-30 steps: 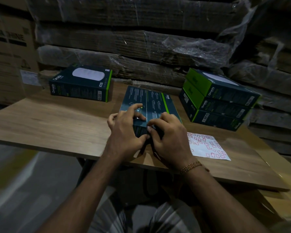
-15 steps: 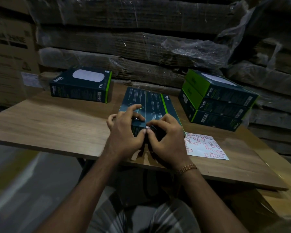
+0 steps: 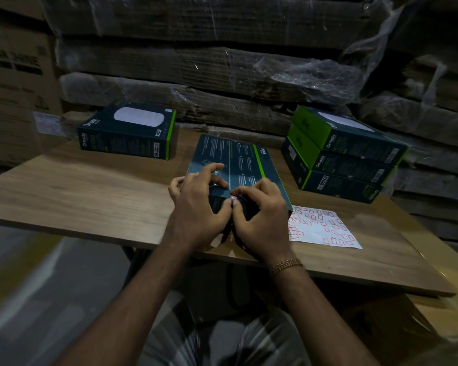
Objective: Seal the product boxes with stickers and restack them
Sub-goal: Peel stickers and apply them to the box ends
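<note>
A dark product box [image 3: 233, 159] lies flat in the middle of the wooden table [image 3: 90, 196], its printed back facing up. My left hand [image 3: 198, 204] grips its near end, fingers over the top and thumb on the front face. My right hand [image 3: 259, 215] presses a small red sticker [image 3: 234, 198] onto the box's near edge with thumb and forefinger. A white sticker sheet [image 3: 320, 228] with several red stickers lies just right of my right hand. A single box [image 3: 128, 132] sits at the back left. A stack of three boxes [image 3: 341, 157] stands at the back right.
Shrink-wrapped flattened cardboard [image 3: 222, 75] is piled high behind the table. A large carton [image 3: 13, 83] stands at the left. Another cardboard box [image 3: 434, 313] sits low at the right, beside the table's edge.
Both hands have stayed on the box's near end. My right thumb and forefinger have shifted slightly along the edge, and the red sticker now shows between the fingertips.
</note>
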`<action>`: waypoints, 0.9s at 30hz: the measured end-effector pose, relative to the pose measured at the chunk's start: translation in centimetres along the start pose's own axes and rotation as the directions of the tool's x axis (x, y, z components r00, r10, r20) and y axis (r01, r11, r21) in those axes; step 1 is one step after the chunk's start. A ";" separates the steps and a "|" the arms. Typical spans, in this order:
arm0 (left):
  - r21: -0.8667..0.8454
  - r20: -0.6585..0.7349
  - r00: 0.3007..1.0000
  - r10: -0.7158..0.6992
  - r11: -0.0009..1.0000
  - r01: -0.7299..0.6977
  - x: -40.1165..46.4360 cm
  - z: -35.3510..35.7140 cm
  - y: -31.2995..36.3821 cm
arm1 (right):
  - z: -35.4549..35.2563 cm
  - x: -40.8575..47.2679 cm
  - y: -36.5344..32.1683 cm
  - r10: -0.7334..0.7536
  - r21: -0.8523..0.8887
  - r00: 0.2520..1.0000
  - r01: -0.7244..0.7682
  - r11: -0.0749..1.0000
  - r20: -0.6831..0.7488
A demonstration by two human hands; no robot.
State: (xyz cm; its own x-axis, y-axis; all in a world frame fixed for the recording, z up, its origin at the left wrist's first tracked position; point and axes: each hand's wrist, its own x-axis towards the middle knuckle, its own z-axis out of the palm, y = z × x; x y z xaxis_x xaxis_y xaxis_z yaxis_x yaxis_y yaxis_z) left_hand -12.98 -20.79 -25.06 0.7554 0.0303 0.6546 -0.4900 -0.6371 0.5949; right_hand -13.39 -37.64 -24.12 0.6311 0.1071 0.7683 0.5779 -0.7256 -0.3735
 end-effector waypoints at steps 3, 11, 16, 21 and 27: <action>-0.019 0.008 1.000 -0.010 1.000 0.010 0.0 -0.2 0.0 | 0.2 0.0 0.1 0.009 -0.011 1.000 -0.009 1.000 0.002; -0.005 -0.010 1.000 0.016 1.000 -0.016 0.1 0.0 -0.2 | 0.4 0.0 0.1 0.011 0.015 1.000 -0.010 1.000 -0.028; 0.003 -0.006 1.000 0.019 1.000 -0.019 0.1 0.0 -0.1 | 0.5 -0.1 0.3 0.006 -0.015 1.000 -0.006 1.000 -0.020; -0.007 -0.005 1.000 0.024 1.000 -0.024 0.2 -0.1 -0.1 | 0.4 -0.1 0.2 0.008 -0.008 1.000 -0.008 1.000 -0.019; -0.015 -0.007 1.000 0.019 1.000 -0.019 0.2 -0.1 -0.1 | 0.6 -0.1 0.1 0.009 -0.015 0.999 -0.010 1.000 -0.032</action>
State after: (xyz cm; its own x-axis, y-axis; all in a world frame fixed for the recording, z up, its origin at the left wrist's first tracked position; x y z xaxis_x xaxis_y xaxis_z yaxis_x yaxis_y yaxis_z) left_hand -12.86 -20.70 -24.95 0.7428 0.0238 0.6691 -0.5106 -0.6263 0.5891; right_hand -13.11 -37.33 -24.57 0.6196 0.0785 0.7810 0.5639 -0.7367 -0.3733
